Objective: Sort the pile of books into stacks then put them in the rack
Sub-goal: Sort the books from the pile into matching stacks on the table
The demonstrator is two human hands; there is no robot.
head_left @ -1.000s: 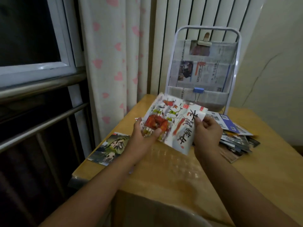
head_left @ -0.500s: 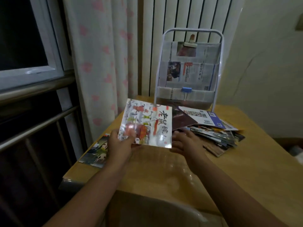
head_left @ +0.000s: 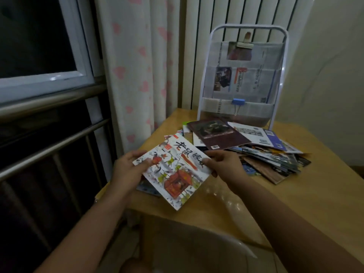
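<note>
A thin picture book [head_left: 174,170] with a white cover, black brush lettering and red and green drawings is held between both hands above the near left part of the wooden table [head_left: 295,203], tilted so one corner points down toward the person. The left hand [head_left: 128,170] pinches its left corner, thumb on the cover and fingers underneath; the right hand [head_left: 224,166] grips the right edge, thumb on top and fingers curled below. Under the left hand, another book [head_left: 146,188] lies flat on the table, mostly hidden by the held one. Beyond the right hand sprawls the loose pile of books [head_left: 266,154], topped by a dark maroon volume [head_left: 216,134] with a barcode, with a white and blue booklet [head_left: 262,134] just to its right. Behind the pile, well past both hands, stands the white-framed rack [head_left: 244,75], its pockets lined with newspaper, a blue binder clip [head_left: 238,101] on the lower pocket and a pale clip [head_left: 245,44] at the top. To the left of the left hand hangs a curtain [head_left: 136,66] with pink hearts beside a dark window [head_left: 37,34]
</note>
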